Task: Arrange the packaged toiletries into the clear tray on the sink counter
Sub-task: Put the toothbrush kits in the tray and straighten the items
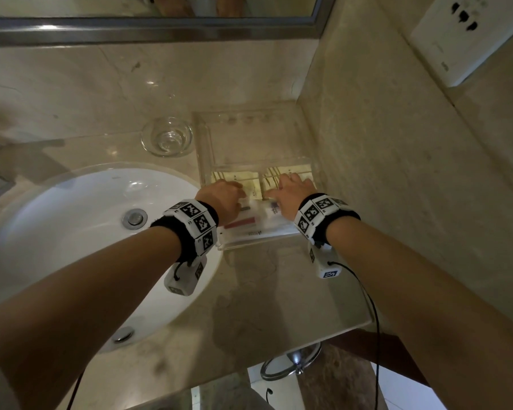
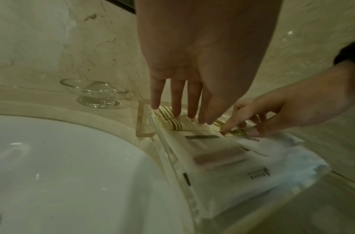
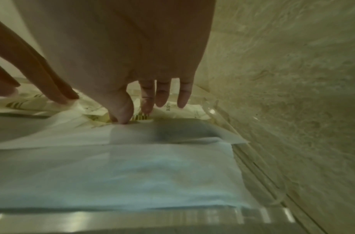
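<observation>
The clear tray [image 1: 203,149] stands on the counter against the right wall. Two yellow striped packets lie side by side in its middle: the left one [image 1: 234,177] and the right one [image 1: 293,171]. A white packet with a pink bar [image 1: 240,223] and a soft white packet [image 1: 276,216] fill the near end. My left hand [image 1: 225,193] rests straight fingertips [image 2: 175,113] on the left striped packet [image 2: 170,125]. My right hand [image 1: 290,187] holds its fingers [image 3: 162,101] straight over the right striped packet [image 3: 192,109], its thumb pressing at the soft white packet's [image 3: 132,174] far edge.
A small glass bowl [image 1: 167,137] sits just left of the tray's far end. The white sink basin [image 1: 86,232] lies left of the tray, the marble side wall [image 1: 397,173] right beside it. Bare counter [image 1: 279,291] stretches in front; the tray's far half holds nothing.
</observation>
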Tool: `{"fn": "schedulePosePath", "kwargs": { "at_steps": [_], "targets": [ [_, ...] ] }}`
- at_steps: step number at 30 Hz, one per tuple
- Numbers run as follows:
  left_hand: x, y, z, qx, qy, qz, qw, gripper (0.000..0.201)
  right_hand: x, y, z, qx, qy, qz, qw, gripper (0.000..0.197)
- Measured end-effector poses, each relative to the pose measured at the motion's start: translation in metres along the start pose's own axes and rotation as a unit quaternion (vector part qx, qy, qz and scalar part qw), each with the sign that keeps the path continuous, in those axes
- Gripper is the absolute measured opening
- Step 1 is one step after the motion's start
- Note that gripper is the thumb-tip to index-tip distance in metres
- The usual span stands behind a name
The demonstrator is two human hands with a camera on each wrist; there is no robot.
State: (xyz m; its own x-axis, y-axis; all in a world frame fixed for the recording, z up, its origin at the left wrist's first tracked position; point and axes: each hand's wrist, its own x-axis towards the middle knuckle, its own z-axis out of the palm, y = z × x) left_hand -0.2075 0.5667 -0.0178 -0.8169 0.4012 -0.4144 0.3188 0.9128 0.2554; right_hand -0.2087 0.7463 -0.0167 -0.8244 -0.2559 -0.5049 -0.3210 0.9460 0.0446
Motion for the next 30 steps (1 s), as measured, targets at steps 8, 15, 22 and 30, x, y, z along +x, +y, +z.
{"fn": "schedulePosePath", "kwargs": {
  "at_steps": [8, 15, 22, 30],
  "targets": [
    [0.000, 0.000, -0.003, -0.007, 0.018, -0.022, 1.000, 0.040, 0.002, 0.005, 0.001, 0.020, -0.003, 0.028, 0.999, 0.051],
    [-0.005, -0.001, -0.005, -0.006, 0.076, 0.008, 0.997, 0.036, -0.005, 0.005, 0.002, 0.118, 0.050, 0.004, 0.992, 0.041],
    [-0.014, 0.006, 0.009, 0.033, 0.006, -0.016, 0.999, 0.074, -0.029, 0.009, 0.017, 0.060, 0.024, -0.039, 0.997, 0.086],
    [-0.024, 0.009, 0.004, 0.065, 0.051, -0.065, 0.994, 0.043, -0.028, -0.003, 0.019, 0.106, 0.039, -0.008, 0.994, 0.070]
  ]
}}
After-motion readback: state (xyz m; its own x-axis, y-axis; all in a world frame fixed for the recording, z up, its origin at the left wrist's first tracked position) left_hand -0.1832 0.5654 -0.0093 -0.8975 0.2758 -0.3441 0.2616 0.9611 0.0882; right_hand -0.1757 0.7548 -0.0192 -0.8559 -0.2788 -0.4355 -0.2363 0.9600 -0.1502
